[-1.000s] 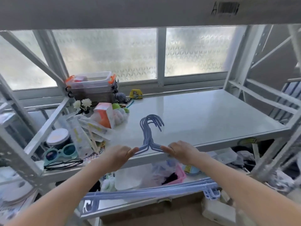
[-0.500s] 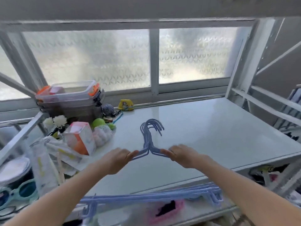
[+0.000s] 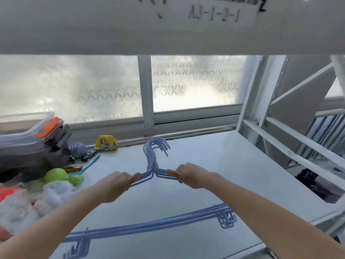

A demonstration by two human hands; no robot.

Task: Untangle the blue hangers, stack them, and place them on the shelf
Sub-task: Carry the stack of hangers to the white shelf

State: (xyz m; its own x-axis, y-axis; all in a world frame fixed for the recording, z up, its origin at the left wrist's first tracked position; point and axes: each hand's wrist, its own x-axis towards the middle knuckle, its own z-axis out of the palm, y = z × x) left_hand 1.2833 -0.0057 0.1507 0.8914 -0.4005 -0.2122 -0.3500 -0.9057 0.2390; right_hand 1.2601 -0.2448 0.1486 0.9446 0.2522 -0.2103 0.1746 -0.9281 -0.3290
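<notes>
The stack of blue hangers (image 3: 155,165) lies flat on the white shelf (image 3: 214,165), hooks pointing toward the frosted window (image 3: 196,81), bottom bars near the shelf's front edge. The right half of the shelf surface is bare up to the white metal upright (image 3: 250,101) and diagonal braces; the left side is crowded. The left hand (image 3: 115,186) is closed around the left shoulder wires, and the right hand (image 3: 188,174) is closed around the right shoulder wires, both just beside the neck of the stack. The hangers are thin coated wire with small clip loops at each end of the bottom bars; the hooks fan into about four or five curves, though the exact count cannot be told. On the left sit a clear plastic storage box (image 3: 31,131) with an orange latch, one yellow pouch (image 3: 106,143), one ball of speckled twine (image 3: 78,149), a green round toy (image 3: 56,175), and fluffy white material (image 3: 56,191). A shelf beam overhead carries a printed label (image 3: 212,14).
</notes>
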